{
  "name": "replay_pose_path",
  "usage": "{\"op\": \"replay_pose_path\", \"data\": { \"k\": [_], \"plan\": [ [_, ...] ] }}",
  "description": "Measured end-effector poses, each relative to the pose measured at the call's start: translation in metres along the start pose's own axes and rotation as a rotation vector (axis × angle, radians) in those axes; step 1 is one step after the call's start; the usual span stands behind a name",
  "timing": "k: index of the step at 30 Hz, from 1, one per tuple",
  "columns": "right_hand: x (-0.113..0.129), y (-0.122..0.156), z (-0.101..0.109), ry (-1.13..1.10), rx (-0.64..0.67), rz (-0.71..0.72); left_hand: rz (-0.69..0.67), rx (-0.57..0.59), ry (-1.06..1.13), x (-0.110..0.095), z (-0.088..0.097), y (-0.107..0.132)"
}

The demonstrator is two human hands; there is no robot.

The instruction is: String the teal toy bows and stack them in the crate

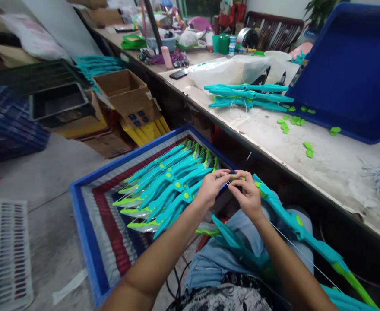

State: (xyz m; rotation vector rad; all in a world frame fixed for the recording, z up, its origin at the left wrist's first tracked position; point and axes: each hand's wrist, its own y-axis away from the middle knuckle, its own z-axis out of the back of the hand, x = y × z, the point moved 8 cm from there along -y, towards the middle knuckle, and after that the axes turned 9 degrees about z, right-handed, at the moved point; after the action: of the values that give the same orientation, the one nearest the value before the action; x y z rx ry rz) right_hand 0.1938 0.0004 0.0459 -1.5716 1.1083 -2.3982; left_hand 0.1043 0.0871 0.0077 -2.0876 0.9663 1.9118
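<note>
Workroom with grey concrete floor (52, 177). Across denim-clad lap: one turquoise bow (321, 249), green-tipped, with white string (306, 257). Left hand (214, 188) and right hand (246, 194): close together, fingertips pinched at its far end. Beyond, left: blue-rimmed tray (80, 224), rows of similar bows (162, 190). Farther, right: worktable (339, 181), stacked bows (248, 93), small green pieces (296, 121), blue bin (355, 73).

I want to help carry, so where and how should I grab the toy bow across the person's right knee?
Probably round the chunky middle of the toy bow, reaching from the table side. It looks wide there and thins toward its green end, while the white string runs along the opposite side, so you should miss it.
</note>
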Motion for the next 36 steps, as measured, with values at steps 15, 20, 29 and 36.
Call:
{"op": "replay_pose_path", "data": {
  "k": [15, 20, 29, 36],
  "plan": [
    [-0.017, -0.005, -0.004, -0.027, -0.320, -0.063, -0.053, -0.068, -0.183, -0.027, 0.015, 0.011],
    [-0.009, -0.004, -0.011, 0.029, -0.281, 0.014, -0.028, 0.003, -0.200, -0.031, 0.013, 0.012],
    [0.002, -0.013, -0.006, 0.058, -0.141, 0.111, -0.072, -0.197, -0.003, -0.029, 0.008, 0.014],
    [0.006, -0.024, 0.006, 0.179, -0.094, 0.228, -0.008, 0.035, -0.033, -0.037, -0.003, 0.009]
  ]
}}
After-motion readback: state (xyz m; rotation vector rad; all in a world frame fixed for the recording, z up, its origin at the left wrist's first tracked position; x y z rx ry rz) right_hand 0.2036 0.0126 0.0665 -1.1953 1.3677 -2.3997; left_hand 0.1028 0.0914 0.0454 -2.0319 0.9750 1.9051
